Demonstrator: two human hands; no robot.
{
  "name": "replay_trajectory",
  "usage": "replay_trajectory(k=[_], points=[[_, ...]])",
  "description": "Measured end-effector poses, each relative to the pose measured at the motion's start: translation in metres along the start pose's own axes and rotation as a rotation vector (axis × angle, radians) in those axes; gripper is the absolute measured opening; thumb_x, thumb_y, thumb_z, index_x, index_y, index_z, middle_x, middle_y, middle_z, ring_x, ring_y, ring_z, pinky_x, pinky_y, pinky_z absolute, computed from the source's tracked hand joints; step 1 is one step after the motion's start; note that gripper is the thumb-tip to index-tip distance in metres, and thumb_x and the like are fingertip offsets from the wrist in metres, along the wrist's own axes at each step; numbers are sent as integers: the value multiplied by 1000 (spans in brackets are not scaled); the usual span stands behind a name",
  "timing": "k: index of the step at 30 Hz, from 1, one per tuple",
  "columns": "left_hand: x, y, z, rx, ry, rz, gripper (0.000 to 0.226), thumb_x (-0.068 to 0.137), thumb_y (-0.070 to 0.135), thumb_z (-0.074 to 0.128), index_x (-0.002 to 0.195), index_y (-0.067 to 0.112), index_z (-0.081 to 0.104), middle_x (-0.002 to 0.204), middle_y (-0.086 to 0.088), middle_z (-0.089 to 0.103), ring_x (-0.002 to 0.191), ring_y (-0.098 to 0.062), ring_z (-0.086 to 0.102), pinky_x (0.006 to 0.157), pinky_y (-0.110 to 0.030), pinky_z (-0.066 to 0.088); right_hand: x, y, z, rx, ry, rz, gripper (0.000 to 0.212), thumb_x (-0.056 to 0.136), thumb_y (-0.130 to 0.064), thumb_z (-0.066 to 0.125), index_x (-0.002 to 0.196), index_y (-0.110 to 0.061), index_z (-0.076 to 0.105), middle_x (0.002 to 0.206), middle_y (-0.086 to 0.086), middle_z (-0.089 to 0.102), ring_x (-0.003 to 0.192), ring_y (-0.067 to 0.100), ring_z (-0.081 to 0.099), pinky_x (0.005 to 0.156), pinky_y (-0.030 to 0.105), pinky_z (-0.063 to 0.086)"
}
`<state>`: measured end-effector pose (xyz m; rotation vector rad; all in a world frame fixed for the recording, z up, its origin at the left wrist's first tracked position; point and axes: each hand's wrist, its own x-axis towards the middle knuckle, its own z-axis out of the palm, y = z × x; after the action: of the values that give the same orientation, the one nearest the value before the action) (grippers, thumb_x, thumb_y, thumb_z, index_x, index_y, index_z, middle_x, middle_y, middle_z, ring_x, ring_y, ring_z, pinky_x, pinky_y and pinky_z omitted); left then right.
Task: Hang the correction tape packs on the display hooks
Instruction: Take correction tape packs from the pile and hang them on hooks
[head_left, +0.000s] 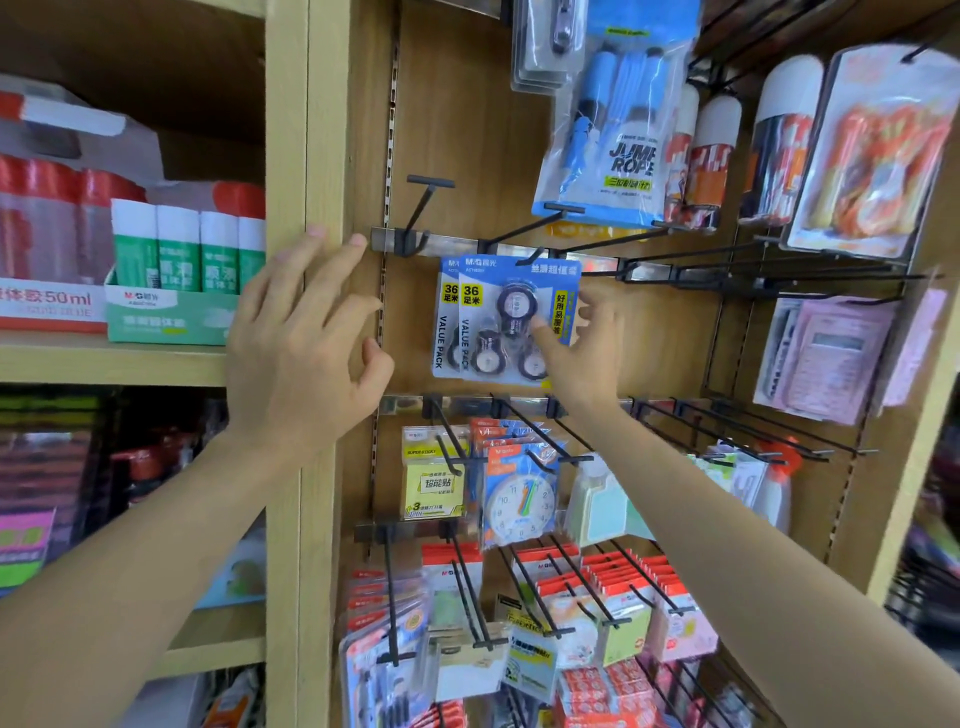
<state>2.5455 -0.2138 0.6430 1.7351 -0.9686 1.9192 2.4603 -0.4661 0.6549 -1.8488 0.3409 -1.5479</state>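
Two blue correction tape packs (498, 317) hang one behind the other from a black display hook (535, 255) on the metal rail of the wooden panel. My right hand (582, 348) reaches up to the front pack, its thumb and fingers touching the pack's right edge and front. My left hand (306, 338) is spread open with relaxed fingers against the wooden upright, left of the packs, holding nothing. An empty black hook (423, 208) sticks out above and left of the packs.
A jump rope bag (608, 130) hangs above the packs. Long empty hooks (727, 265) jut out to the right. Sticky notes (434, 478), a clock card (519, 499) and red packs hang below. Glue sticks (182, 249) fill the left shelf. A pink calculator (826, 353) hangs at right.
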Motion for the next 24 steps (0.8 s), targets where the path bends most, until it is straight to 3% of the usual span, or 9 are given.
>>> replay_trajectory(k=[3, 5, 7, 10, 13, 18, 24], points=[[-1, 0, 0, 5, -11, -4, 25, 87, 23, 56, 98, 8, 73, 144, -10, 58, 143, -33, 43, 113, -46, 34, -13, 8, 4, -222, -6, -256, 71, 82, -32, 76, 141, -15, 41, 127, 7, 47, 114, 22, 48, 91, 37, 46], [-2, 0, -1, 8, -7, -5, 24, 87, 23, 57, 98, 8, 73, 144, -10, 58, 142, -33, 43, 113, -46, 33, -18, 14, 4, -331, -43, -324, 98, 80, -35, 79, 155, -15, 20, 145, 12, 36, 127, 26, 43, 93, 37, 47], [-2, 1, -2, 7, -6, -7, 23, 86, 22, 58, 97, 8, 73, 144, -10, 58, 142, -33, 43, 112, -46, 33, -21, 15, 4, -419, -33, -369, 111, 79, -35, 80, 159, -16, 5, 155, 17, 25, 136, 33, 37, 96, 43, 48], [-1, 2, -3, -4, 3, -9, 22, 85, 22, 57, 95, 9, 73, 143, -9, 59, 141, -33, 44, 111, -45, 34, -26, 13, 7, -630, -10, -475, 104, 79, -35, 77, 159, -30, 11, 162, 18, 13, 143, 39, 28, 101, 49, 42], [-1, 2, -3, -11, -1, -9, 22, 86, 22, 57, 95, 10, 73, 143, -9, 59, 142, -32, 44, 113, -44, 33, -23, 18, 15, -819, -105, -538, 96, 78, -42, 76, 156, -35, 20, 166, 13, 8, 149, 43, 14, 110, 57, 32], [-2, 2, -2, -30, 12, -8, 20, 84, 21, 58, 92, 10, 73, 143, -8, 59, 142, -32, 44, 112, -46, 36, -4, 28, 34, -922, -294, -457, 102, 80, -62, 67, 157, -38, 6, 167, 10, 3, 149, 46, 8, 114, 60, 23], [-2, 0, -2, -23, 20, 2, 19, 84, 20, 58, 90, 11, 73, 142, -8, 59, 142, -31, 44, 112, -45, 36, 27, 24, 57, -958, -464, -370, 93, 86, -60, 58, 156, -42, -1, 167, 6, -3, 151, 39, 6, 115, 56, 25]])
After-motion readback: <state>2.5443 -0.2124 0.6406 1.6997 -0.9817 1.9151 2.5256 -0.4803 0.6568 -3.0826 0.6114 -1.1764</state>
